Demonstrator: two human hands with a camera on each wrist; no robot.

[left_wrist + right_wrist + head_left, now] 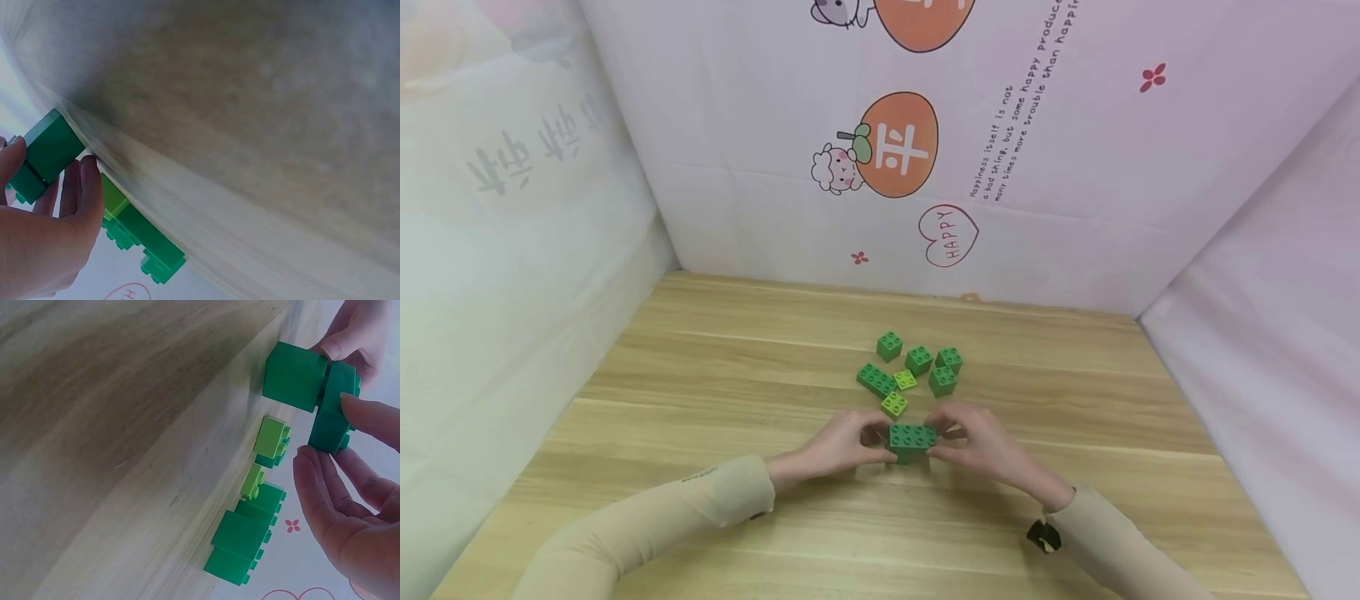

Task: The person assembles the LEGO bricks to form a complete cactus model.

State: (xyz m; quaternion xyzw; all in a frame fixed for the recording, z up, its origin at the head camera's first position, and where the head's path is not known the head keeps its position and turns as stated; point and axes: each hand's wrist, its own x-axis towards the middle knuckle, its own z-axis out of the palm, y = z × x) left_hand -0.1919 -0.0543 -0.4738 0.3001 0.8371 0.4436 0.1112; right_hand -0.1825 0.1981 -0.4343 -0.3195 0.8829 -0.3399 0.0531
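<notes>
A long green building brick (912,434) sits on top of a taller square green brick (290,378) near the middle of the table. In the right wrist view a thin dark gap runs between the two. My right hand (983,446) pinches the right end of the long brick between thumb and fingers. From the other side, my left hand (838,443) grips the pair, its thumb close to where the bricks meet. Just beyond the hands lies a flat lime brick (894,405), with a second lime brick (905,379) behind it.
Another long green brick (876,379) lies beside the lime ones. Several square green bricks (943,380) stand farther back on the wooden table (737,358). Printed white cloth (760,167) hangs behind the table, and pale cloth encloses both sides.
</notes>
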